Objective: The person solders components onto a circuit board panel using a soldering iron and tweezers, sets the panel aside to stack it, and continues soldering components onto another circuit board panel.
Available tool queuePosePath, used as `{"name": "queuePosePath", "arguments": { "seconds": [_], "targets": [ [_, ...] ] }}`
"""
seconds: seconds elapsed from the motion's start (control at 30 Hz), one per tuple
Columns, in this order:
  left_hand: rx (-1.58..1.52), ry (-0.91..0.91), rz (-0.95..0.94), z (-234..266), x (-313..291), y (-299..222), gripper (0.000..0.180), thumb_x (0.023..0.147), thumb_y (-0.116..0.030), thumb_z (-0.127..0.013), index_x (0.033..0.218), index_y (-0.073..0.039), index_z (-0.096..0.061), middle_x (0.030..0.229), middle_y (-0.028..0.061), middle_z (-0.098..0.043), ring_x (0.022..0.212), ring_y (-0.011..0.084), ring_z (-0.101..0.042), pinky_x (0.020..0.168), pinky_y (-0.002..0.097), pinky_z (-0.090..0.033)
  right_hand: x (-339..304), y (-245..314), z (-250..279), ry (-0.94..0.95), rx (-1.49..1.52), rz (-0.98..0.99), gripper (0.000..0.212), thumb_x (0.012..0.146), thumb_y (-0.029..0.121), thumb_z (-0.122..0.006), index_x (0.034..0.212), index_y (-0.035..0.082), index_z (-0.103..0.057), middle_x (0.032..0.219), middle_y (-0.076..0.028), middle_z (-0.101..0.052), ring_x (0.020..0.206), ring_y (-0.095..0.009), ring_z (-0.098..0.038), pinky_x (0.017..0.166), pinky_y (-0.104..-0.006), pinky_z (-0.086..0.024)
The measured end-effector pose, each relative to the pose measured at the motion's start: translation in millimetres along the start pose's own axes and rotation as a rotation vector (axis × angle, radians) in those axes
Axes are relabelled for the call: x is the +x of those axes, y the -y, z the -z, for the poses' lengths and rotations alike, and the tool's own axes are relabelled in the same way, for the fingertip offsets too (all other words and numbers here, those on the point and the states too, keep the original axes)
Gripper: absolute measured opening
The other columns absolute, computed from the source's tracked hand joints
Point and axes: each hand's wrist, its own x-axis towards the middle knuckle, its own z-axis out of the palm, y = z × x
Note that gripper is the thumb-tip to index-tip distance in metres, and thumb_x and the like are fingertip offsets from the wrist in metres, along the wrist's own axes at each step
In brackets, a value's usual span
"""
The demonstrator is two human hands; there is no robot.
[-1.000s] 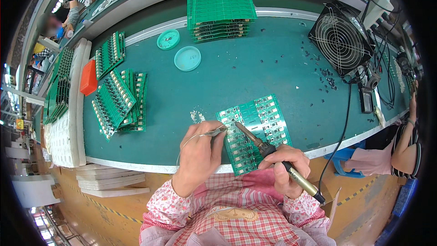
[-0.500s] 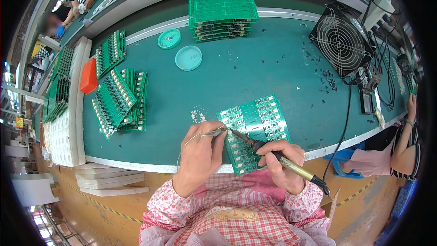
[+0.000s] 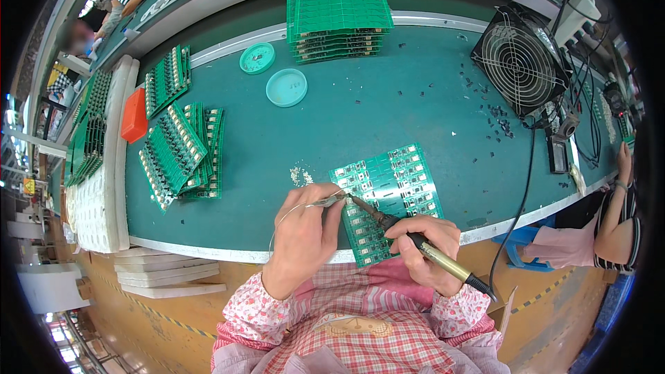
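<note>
— While the right hand is wrapped tight round the soldering iron, where is the tip?

— Down on the green circuit panel, which lies flat at the near edge of the desk, partly over the white edge strip. The left hand pinches a thin solder wire, fingers together on it, its end meeting the tip on the panel's left side.

— And the desk itself?

— A teal mat. Toward the far edge stands a stack of green boards, with two round teal lids just left of it. Fanned boards lie near the left edge beside an orange block and white foam trays. A black fan stands at the right far corner, cables trailing from it.

— The room?

— Another bench behind, another person's arm at the right edge.
</note>
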Motion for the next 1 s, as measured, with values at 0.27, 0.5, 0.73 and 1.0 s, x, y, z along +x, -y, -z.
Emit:
{"name": "queuePosePath", "arguments": {
  "seconds": [0.27,0.5,0.73,1.0],
  "targets": [
    [-0.001,0.008,0.014,-0.4,-0.8,0.9,0.012,0.085,0.002,-0.069,0.096,-0.001,-0.065,0.099,0.0106,-0.069,0.085,0.0323,-0.065,0.074,0.0394,-0.051,-5.1,7.2,7.9,-0.073,-0.060,0.083,0.009,0.080,0.003,-0.069,0.088,0.003,-0.071,0.067,-0.007,-0.068,0.053,-0.019,-0.063,0.052,-0.0307,-0.050],
    [0.019,0.009,0.005,-0.1,0.0,-1.3,0.011,0.087,0.000,-0.069,0.097,-0.001,-0.066,0.100,0.0099,-0.069,0.086,0.0320,-0.066,0.075,0.0395,-0.052,-13.5,7.7,5.4,-0.111,-0.618,0.205,0.040,0.073,0.013,-0.081,0.112,0.008,-0.071,0.096,-0.011,-0.065,0.090,-0.026,-0.064,0.089,-0.0429,-0.051],
    [0.026,0.028,0.026,8.7,-2.2,-3.2,0.013,0.087,0.000,-0.069,0.100,-0.001,-0.066,0.102,0.0098,-0.069,0.089,0.0302,-0.067,0.078,0.0372,-0.052,-17.0,5.5,-0.7,0.041,-0.711,0.063,0.067,0.074,0.024,-0.084,0.135,0.013,-0.059,0.118,-0.016,-0.058,0.109,-0.030,-0.059,0.106,-0.0486,-0.041],
    [0.033,-0.114,0.160,23.0,-17.8,15.2,0.012,0.091,-0.001,-0.067,0.103,-0.002,-0.066,0.102,0.0110,-0.068,0.090,0.0248,-0.067,0.082,0.0339,-0.051,1.6,3.3,-7.2,0.007,-0.705,0.044,0.070,0.075,0.020,-0.084,0.139,0.013,-0.055,0.120,-0.018,-0.058,0.113,-0.033,-0.058,0.107,-0.0517,-0.042]
  ]
}}
